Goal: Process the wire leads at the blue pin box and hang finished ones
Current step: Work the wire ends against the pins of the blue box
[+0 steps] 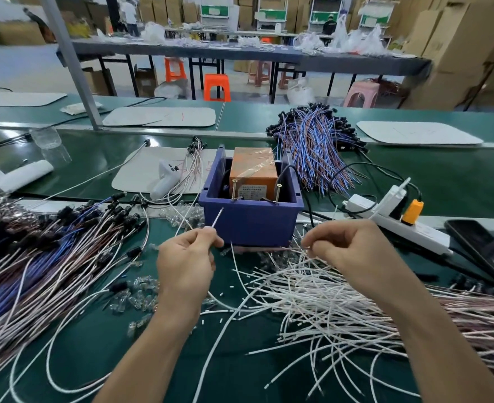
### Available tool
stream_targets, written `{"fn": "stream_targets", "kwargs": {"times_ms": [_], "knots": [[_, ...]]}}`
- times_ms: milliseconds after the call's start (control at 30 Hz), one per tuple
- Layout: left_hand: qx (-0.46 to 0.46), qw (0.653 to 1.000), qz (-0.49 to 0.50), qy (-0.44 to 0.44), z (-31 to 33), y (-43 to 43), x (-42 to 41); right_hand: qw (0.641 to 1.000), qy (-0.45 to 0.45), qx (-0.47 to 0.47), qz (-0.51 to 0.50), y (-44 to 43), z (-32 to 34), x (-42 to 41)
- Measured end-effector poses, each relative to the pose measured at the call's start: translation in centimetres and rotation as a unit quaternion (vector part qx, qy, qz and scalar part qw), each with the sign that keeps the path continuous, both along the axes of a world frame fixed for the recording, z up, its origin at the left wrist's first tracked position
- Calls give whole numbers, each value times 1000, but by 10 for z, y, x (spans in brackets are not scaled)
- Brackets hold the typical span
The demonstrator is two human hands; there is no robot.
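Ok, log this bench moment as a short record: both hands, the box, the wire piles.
blue box: upright behind both hands; orange block inside, two pins at its front rim
left hand: pinches one white lead, tip pointing up toward the box
right hand: fingers pinch at the box-side edge of the white pile
capped leads: heaped left of the left hand
blue-brown bundle: behind the box, to the right
power strip: right of the box

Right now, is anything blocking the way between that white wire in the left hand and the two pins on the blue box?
Nothing visible does. The left hand pinches the white wire with its tip raised before the front wall of the blue box. The pins stand just above at the rim, open air between.
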State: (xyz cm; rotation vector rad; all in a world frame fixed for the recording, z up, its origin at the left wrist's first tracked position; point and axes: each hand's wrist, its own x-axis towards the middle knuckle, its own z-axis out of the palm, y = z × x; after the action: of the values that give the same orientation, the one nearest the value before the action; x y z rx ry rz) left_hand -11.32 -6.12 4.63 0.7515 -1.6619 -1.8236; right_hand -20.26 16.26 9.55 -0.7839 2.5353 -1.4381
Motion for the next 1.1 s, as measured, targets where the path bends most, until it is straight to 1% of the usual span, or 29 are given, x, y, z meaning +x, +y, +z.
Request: {"fn": "stream_targets", "kwargs": {"times_ms": [67,200,233,300,333,400,567,700,867,1100], "knots": [[-22,1000,-15,7,-3,0,-1,1000,18,2,5,-3,2,-2],[-101,994,-38,20,-8,-3,-4,999,44,16,2,-12,3,-7],[-124,991,-38,19,-8,-3,-5,999,35,20,2,-14,4,-7],[-152,988,-32,11,-7,-3,-10,999,-19,15,25,-15,5,-7],[-148,989,-30,12,-7,-3,-13,998,-39,20,40,-14,6,-8],[-103,994,-31,17,-6,-4,-18,997,-40,41,56,-15,7,-10],[-49,999,-20,8,-5,-11,-25,997,35,62,23,-23,17,-22],[-22,1000,-16,15,-3,-15,-26,995,86,43,1,-33,23,-28],[-22,999,-9,21,0,-16,-25,990,128,57,-29,-36,21,-31],[-31,999,-1,21,2,-16,-26,986,156,31,-56,-39,20,-42]]}}
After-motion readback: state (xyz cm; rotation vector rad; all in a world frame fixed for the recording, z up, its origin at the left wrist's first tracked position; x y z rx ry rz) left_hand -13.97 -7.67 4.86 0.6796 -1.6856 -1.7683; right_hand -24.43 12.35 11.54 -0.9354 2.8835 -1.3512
